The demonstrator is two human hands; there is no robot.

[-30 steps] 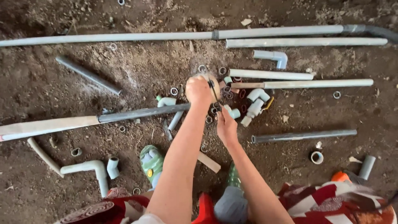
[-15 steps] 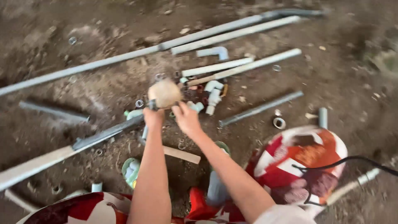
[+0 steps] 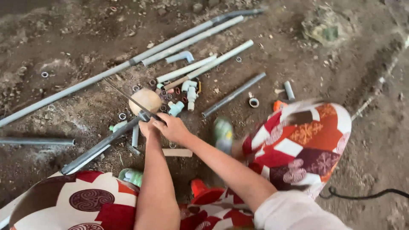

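I squat on dirt ground, knees in red patterned cloth at both sides. My left hand [image 3: 145,101] is a closed fist on a thin dark saw blade [image 3: 121,93] that slants up to the left. The blade crosses the near end of a grey pipe [image 3: 98,147] lying diagonally toward the lower left. Just right of that end, my right hand [image 3: 172,127] curls its fingers over the pipe. Pale pipe fittings [image 3: 189,91] and small rings lie just beyond both hands.
Long grey pipes [image 3: 179,40] run diagonally across the back, with an elbow piece [image 3: 181,56] between them. A dark short pipe [image 3: 233,94], a ring [image 3: 254,102], a wood block [image 3: 177,152], a green sandal [image 3: 223,132] and a black cable [image 3: 366,196] lie around.
The view has swung and tilted, so the pipes now run diagonally. Both hands stay together at the grey pipe's end, and the blade now shows clearly across it.
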